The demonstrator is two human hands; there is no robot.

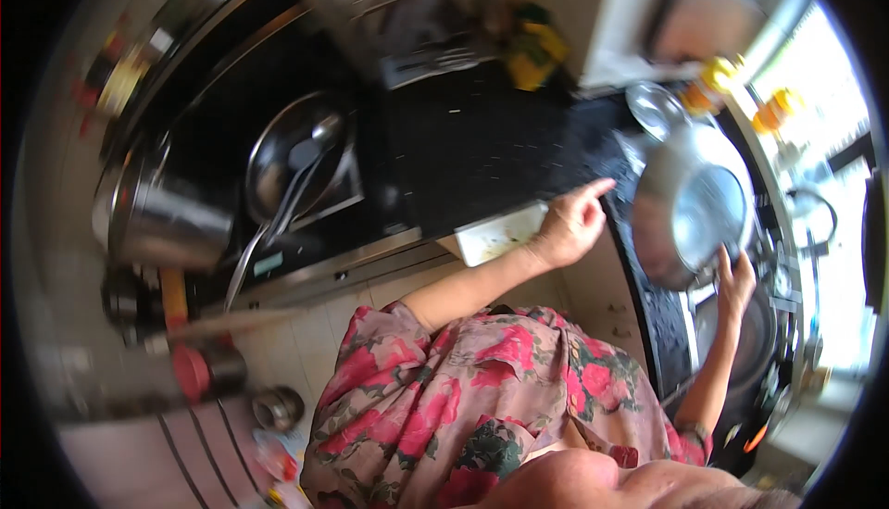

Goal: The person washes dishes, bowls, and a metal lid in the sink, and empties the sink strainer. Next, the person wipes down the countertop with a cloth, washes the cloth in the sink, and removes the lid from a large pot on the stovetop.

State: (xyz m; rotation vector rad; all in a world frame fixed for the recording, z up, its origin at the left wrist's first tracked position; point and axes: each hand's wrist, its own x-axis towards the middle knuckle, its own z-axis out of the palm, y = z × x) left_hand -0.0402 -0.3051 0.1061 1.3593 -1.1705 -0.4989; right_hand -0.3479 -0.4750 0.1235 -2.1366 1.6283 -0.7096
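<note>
A large metal pot (694,196) is tilted over the wet dark counter near the window. My right hand (737,280) is shut on its near edge; the grip itself is partly hidden. My left hand (573,221) is to the left of the pot, apart from it, over the counter's front edge. Its index finger points towards the pot and the other fingers look curled, with nothing visible in them. Just beyond the left wrist, a white tray (496,237) shows food traces. A shiny round lid or bowl (654,109) stands behind the pot.
On the hob at left, a wok (295,161) holds a long-handled utensil (288,203). A steel pot (177,224) stands beside it. A large dark pan (743,339) lies by my right forearm. Yellow-capped bottles (776,111) line the window side. A yellow packet (535,54) sits at the back.
</note>
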